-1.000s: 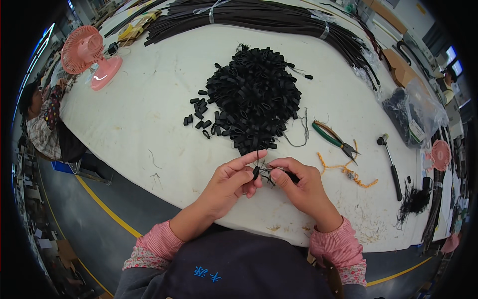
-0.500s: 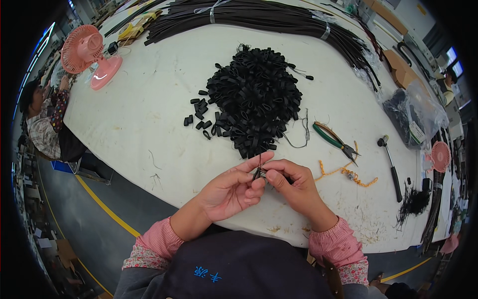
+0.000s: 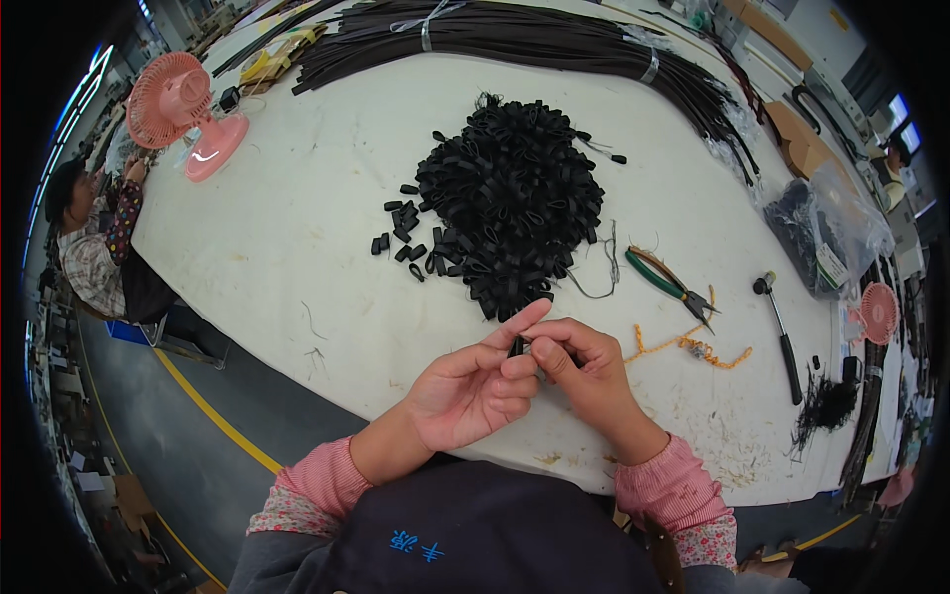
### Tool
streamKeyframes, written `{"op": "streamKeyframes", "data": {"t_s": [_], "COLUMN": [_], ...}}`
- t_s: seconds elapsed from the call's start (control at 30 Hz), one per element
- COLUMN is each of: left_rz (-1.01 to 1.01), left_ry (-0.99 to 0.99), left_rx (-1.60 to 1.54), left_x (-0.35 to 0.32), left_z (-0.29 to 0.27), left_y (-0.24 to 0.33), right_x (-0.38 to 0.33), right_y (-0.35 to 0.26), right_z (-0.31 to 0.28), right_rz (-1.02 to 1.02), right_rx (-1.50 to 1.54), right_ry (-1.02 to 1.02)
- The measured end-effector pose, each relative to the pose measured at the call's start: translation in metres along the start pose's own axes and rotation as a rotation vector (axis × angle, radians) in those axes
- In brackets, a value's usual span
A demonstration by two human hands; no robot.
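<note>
Just below a big heap of black strap loops, my two hands meet near the table's front edge. A small black strap loop shows between the fingertips. My left hand is pinched on it, palm turned up and forefinger stretched out. Thumb and forefinger of my right hand press together against the same piece from the right. Its far end is covered by the right fingers, and any small part between them is too hidden to make out.
Green-handled pliers, an orange cord and a hammer lie to the right. Beyond the heap is a long bundle of black straps. A pink fan stands far left, near a seated person.
The fingertips have drawn closer together around the small loop. A dark strand that stood up by my left forefinger no longer shows. The whole view has shifted slightly.
</note>
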State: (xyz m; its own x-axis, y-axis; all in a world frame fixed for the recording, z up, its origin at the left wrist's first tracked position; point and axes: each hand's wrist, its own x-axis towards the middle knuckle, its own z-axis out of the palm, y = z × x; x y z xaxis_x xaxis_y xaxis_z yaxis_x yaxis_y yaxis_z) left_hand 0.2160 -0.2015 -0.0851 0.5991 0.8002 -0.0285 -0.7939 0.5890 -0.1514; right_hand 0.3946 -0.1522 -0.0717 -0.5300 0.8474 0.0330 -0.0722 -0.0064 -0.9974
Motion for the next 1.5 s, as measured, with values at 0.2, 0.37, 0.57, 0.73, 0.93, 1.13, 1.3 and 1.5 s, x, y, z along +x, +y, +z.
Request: {"op": "streamKeyframes", "data": {"t_s": [0.2,0.37,0.57,0.73,0.93,1.13,1.3,1.5], "left_rz": [0.078,0.561,0.886,0.906,0.256,0.387,0.43,0.439], "left_ry": [0.064,0.44,0.755,0.644,0.401,0.39,0.395,0.423], "left_rx": [0.139,1.3,2.299,2.183,1.326,1.015,1.129,1.167], "left_x": [-0.002,-0.013,-0.021,-0.016,0.0,0.008,0.004,0.005], "left_z": [0.009,0.025,0.023,0.021,0.003,-0.004,-0.008,-0.002], "left_y": [0.003,0.033,0.069,0.046,0.006,0.003,0.006,0.002], "right_x": [0.006,0.019,0.023,0.009,-0.004,-0.004,0.003,0.002], "right_y": [0.005,-0.007,0.012,0.002,-0.004,0.004,-0.017,-0.019], "right_z": [-0.008,-0.019,-0.024,-0.019,-0.002,-0.003,-0.01,-0.019], "right_rz": [-0.064,-0.116,-0.244,-0.217,-0.462,-0.488,-0.381,-0.398], "right_rx": [-0.164,-0.898,-1.19,-1.0,-0.958,-0.935,-0.823,-1.044], "right_ry": [0.134,0.222,0.216,0.236,0.104,0.049,0.075,0.083]}}
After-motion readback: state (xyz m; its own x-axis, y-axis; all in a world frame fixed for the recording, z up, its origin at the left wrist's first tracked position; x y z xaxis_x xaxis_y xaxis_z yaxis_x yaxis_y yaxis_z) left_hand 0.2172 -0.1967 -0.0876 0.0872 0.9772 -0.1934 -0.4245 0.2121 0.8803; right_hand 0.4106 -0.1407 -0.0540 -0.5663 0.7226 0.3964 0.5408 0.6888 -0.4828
